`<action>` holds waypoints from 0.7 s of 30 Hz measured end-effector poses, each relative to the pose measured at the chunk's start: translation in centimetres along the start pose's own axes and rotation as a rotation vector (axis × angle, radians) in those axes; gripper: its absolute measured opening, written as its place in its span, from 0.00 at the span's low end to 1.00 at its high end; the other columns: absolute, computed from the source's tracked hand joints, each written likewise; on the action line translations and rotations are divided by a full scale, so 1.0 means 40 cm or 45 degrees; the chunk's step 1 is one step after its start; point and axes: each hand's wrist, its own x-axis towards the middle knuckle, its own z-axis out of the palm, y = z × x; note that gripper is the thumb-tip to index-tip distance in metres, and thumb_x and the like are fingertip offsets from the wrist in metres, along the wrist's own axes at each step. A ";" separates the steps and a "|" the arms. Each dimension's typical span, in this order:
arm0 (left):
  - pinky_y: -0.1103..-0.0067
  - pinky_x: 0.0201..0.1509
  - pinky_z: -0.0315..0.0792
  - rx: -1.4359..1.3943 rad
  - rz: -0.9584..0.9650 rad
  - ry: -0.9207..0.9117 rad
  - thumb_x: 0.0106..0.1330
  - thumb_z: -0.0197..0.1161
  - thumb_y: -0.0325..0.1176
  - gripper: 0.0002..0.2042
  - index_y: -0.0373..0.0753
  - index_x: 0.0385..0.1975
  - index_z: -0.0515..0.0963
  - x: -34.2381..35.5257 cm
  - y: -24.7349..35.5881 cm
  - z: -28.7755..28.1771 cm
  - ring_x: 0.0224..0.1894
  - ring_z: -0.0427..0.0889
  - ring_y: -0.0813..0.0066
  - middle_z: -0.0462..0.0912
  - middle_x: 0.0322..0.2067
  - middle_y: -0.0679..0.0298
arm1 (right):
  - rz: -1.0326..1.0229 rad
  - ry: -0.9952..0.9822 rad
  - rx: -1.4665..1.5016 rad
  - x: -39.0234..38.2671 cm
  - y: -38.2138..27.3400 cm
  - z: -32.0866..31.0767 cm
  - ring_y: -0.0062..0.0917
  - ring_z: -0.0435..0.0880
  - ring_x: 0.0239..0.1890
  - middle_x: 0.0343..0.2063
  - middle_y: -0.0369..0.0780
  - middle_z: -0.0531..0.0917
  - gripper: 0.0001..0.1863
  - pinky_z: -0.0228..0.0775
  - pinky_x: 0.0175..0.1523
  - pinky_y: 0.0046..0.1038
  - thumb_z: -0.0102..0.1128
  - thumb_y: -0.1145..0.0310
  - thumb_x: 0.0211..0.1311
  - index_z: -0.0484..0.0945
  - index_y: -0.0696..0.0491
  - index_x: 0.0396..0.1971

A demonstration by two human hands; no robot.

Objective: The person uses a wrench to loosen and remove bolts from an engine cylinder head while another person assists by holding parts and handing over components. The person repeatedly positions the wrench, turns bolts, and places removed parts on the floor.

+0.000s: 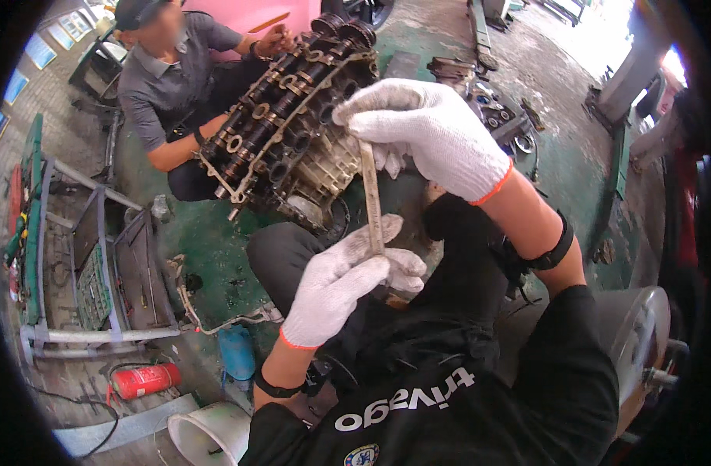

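I hold a narrow, flat, worn-looking strip (pixel 372 194) upright between my two white-gloved hands; its exact kind I cannot make out. My left hand (pixel 344 283) pinches the lower end, above my knees. The upper end is in the thumb and fingers of my right hand (pixel 429 132). Just beyond stands an engine (pixel 313 167) with its top uncovered, showing two rows of camshafts (pixel 266 113) and round sprockets at the far end. My right hand hides part of its right side.
Across the engine a person (pixel 173 74) crouches, one hand against it, the other raised near a thin brown strip (pixel 270 22). Left are a grey tool trolley (pixel 99 335), a red fire extinguisher (pixel 146 380) and a blue bottle (pixel 237 352). Engine parts (pixel 491 113) lie on the floor behind.
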 end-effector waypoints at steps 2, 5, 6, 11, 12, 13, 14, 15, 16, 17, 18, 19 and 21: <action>0.72 0.59 0.78 -0.024 -0.081 0.090 0.78 0.49 0.27 0.22 0.26 0.68 0.60 0.030 0.000 0.003 0.50 0.86 0.62 0.82 0.51 0.47 | 0.015 0.020 -0.028 0.026 0.011 -0.006 0.14 0.80 0.27 0.31 0.35 0.86 0.14 0.70 0.32 0.17 0.67 0.69 0.64 0.84 0.61 0.45; 0.74 0.56 0.79 0.048 -0.119 0.158 0.80 0.49 0.32 0.17 0.29 0.63 0.66 0.101 -0.005 -0.004 0.46 0.87 0.66 0.83 0.52 0.51 | -0.020 0.108 -0.070 0.084 0.032 -0.010 0.13 0.80 0.29 0.33 0.35 0.87 0.16 0.70 0.34 0.17 0.68 0.66 0.64 0.84 0.59 0.47; 0.75 0.55 0.79 0.073 -0.058 0.163 0.80 0.49 0.32 0.17 0.30 0.62 0.67 0.127 -0.007 -0.009 0.46 0.87 0.67 0.83 0.52 0.52 | -0.037 0.127 -0.096 0.106 0.038 -0.015 0.13 0.80 0.29 0.34 0.34 0.87 0.17 0.70 0.36 0.16 0.67 0.64 0.65 0.84 0.59 0.48; 0.78 0.49 0.80 0.073 0.240 0.309 0.81 0.49 0.33 0.14 0.32 0.58 0.71 0.249 -0.007 -0.070 0.43 0.87 0.73 0.84 0.47 0.57 | 0.003 -0.234 -0.346 0.167 0.105 -0.057 0.14 0.81 0.32 0.32 0.35 0.86 0.18 0.72 0.39 0.18 0.60 0.59 0.72 0.82 0.60 0.47; 0.75 0.49 0.82 0.264 0.253 0.393 0.80 0.49 0.34 0.16 0.29 0.57 0.73 0.273 -0.005 -0.094 0.42 0.88 0.66 0.85 0.48 0.51 | 0.191 -0.340 -0.294 0.171 0.125 -0.071 0.13 0.80 0.28 0.29 0.34 0.85 0.17 0.71 0.36 0.18 0.58 0.60 0.73 0.83 0.60 0.45; 0.75 0.49 0.82 0.339 0.159 0.393 0.80 0.50 0.35 0.16 0.29 0.56 0.74 0.297 -0.004 -0.119 0.42 0.88 0.67 0.85 0.48 0.52 | 0.376 -0.463 -0.236 0.180 0.146 -0.085 0.13 0.78 0.24 0.26 0.34 0.84 0.16 0.70 0.32 0.18 0.57 0.61 0.74 0.83 0.59 0.43; 0.75 0.50 0.81 0.408 0.076 0.393 0.80 0.50 0.35 0.16 0.29 0.55 0.74 0.317 -0.005 -0.143 0.42 0.88 0.69 0.85 0.47 0.54 | 0.328 -0.467 -0.241 0.197 0.174 -0.094 0.12 0.76 0.21 0.23 0.34 0.82 0.15 0.69 0.29 0.19 0.56 0.61 0.74 0.83 0.59 0.41; 0.76 0.50 0.81 0.479 -0.047 0.407 0.80 0.50 0.35 0.16 0.29 0.55 0.75 0.336 -0.008 -0.170 0.41 0.88 0.70 0.85 0.46 0.55 | 0.284 -0.455 -0.342 0.213 0.198 -0.109 0.13 0.76 0.20 0.22 0.33 0.82 0.15 0.69 0.28 0.20 0.55 0.61 0.75 0.82 0.59 0.39; 0.76 0.50 0.81 0.548 -0.054 0.380 0.80 0.52 0.36 0.16 0.29 0.53 0.76 0.351 -0.014 -0.194 0.41 0.88 0.72 0.86 0.45 0.56 | 0.274 -0.417 -0.481 0.229 0.220 -0.122 0.14 0.76 0.20 0.20 0.33 0.81 0.15 0.69 0.28 0.21 0.55 0.61 0.75 0.82 0.59 0.38; 0.75 0.52 0.80 0.525 -0.003 0.366 0.80 0.52 0.37 0.16 0.29 0.54 0.75 0.367 -0.023 -0.214 0.43 0.87 0.72 0.86 0.46 0.57 | 0.201 -0.323 -0.603 0.248 0.245 -0.128 0.16 0.77 0.21 0.20 0.36 0.81 0.16 0.71 0.30 0.23 0.54 0.60 0.76 0.81 0.58 0.38; 0.75 0.52 0.80 0.459 -0.064 0.310 0.80 0.52 0.37 0.17 0.29 0.57 0.75 0.378 -0.026 -0.244 0.44 0.87 0.71 0.86 0.47 0.57 | 0.182 -0.275 -0.635 0.262 0.265 -0.137 0.16 0.78 0.21 0.20 0.38 0.82 0.16 0.72 0.31 0.24 0.54 0.59 0.76 0.81 0.58 0.38; 0.75 0.53 0.80 0.390 -0.149 0.250 0.80 0.52 0.37 0.18 0.29 0.59 0.74 0.387 -0.029 -0.270 0.46 0.87 0.71 0.86 0.48 0.58 | 0.169 -0.215 -0.668 0.273 0.281 -0.147 0.17 0.79 0.22 0.20 0.39 0.82 0.16 0.74 0.32 0.25 0.55 0.58 0.76 0.81 0.57 0.38; 0.75 0.55 0.79 0.329 -0.185 0.216 0.80 0.51 0.37 0.20 0.29 0.63 0.71 0.399 -0.038 -0.314 0.48 0.86 0.70 0.85 0.49 0.58 | 0.110 -0.124 -0.836 0.294 0.315 -0.158 0.17 0.80 0.23 0.21 0.41 0.82 0.16 0.74 0.32 0.25 0.55 0.59 0.76 0.81 0.58 0.38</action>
